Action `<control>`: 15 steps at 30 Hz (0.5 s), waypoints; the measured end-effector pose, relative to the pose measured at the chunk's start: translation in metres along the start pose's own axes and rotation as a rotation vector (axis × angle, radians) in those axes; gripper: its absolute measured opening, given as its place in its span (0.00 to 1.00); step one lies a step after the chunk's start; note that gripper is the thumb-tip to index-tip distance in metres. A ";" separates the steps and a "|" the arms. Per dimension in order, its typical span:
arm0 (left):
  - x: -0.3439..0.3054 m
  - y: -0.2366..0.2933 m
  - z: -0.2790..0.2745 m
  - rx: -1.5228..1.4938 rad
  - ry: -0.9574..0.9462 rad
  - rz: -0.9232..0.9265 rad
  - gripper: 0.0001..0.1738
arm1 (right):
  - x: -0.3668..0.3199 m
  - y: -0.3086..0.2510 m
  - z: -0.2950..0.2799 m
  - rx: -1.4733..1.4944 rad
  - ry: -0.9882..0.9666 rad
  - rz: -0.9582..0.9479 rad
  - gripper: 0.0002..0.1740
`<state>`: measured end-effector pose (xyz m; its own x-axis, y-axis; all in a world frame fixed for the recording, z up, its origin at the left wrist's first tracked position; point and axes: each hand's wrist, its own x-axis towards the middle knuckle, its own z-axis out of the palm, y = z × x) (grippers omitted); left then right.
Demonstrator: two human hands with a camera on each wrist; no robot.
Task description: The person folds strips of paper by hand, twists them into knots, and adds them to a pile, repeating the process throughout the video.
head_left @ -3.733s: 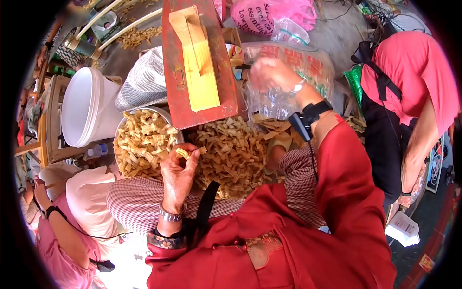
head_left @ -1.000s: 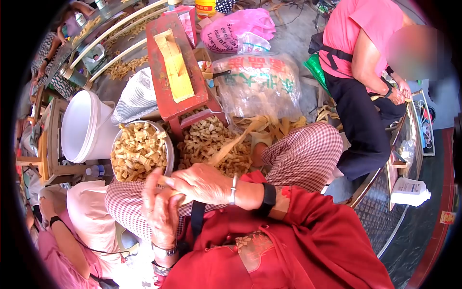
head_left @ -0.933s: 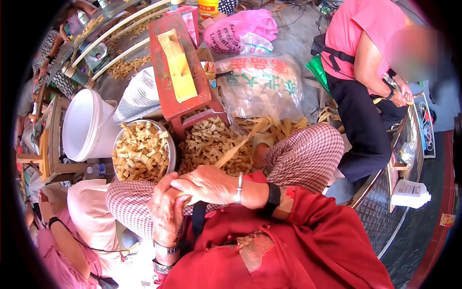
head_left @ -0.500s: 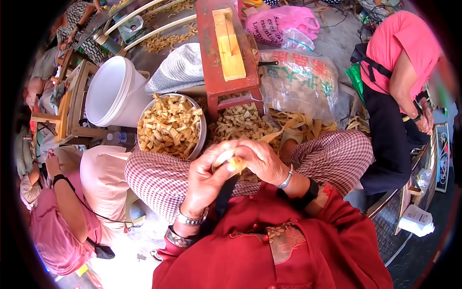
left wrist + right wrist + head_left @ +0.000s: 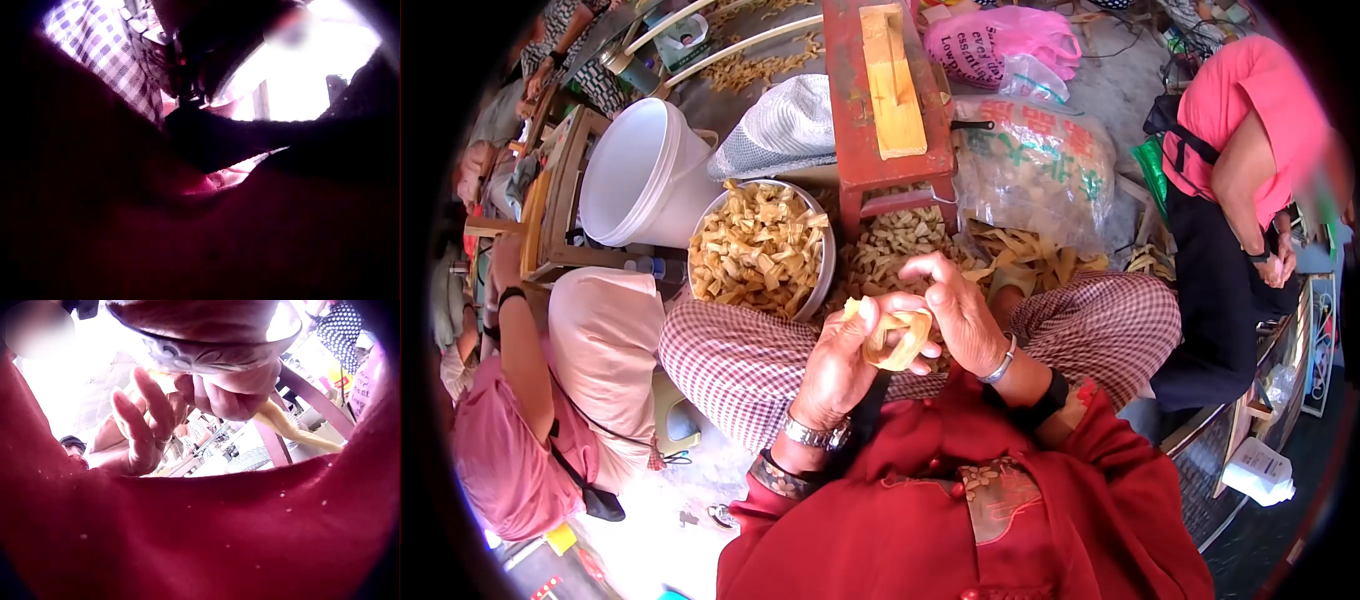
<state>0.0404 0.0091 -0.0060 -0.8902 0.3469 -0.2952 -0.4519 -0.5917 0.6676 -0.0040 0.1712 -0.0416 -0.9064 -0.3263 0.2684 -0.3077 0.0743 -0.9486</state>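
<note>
A pale yellow strip (image 5: 912,342) is bent into a loop between both hands over the lap. The left hand (image 5: 836,362) pinches the loop's left side between thumb and fingers. On the right side, the right hand (image 5: 966,328) has its lower fingers curled by the loop, thumb and index finger raised. In the right wrist view, a length of strip (image 5: 294,432) trails from the curled fingers of the right hand (image 5: 232,394), facing the left hand (image 5: 145,424). Dark sleeve and checked cloth (image 5: 103,50) fill the left wrist view; its hand cannot be made out.
A metal bowl (image 5: 828,262) of folded yellow pieces stands beyond the left knee. Behind are a red bench (image 5: 846,120) with a wooden block (image 5: 892,90), a white bucket (image 5: 628,180) and a clear plastic bag (image 5: 1035,165). More pieces (image 5: 900,240) lie under the bench. People sit on both sides.
The hands came together from apart, the right one returning from the far bag area. Since half a second ago, the strip's loop has opened wider and the right thumb and index finger have lifted.
</note>
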 end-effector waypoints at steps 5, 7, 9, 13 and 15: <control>0.006 0.007 -0.014 -0.284 0.002 0.097 0.28 | -0.007 0.009 -0.032 -0.099 0.027 0.123 0.18; 0.006 0.016 -0.018 -0.303 0.079 0.139 0.26 | -0.006 0.005 -0.052 -0.149 0.072 0.187 0.17; 0.009 0.015 -0.019 -0.314 0.076 0.158 0.27 | -0.005 0.001 -0.057 -0.197 -0.054 0.202 0.16; 0.019 0.019 -0.017 -0.156 0.123 0.193 0.30 | 0.005 -0.014 -0.051 -0.027 -0.283 0.430 0.15; 0.023 0.016 -0.016 -0.080 0.127 0.194 0.31 | 0.004 -0.012 -0.044 0.142 -0.369 0.522 0.14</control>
<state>0.0117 -0.0039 -0.0126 -0.9586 0.1296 -0.2535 -0.2701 -0.6957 0.6657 -0.0163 0.2104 -0.0218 -0.7595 -0.5850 -0.2843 0.2095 0.1938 -0.9584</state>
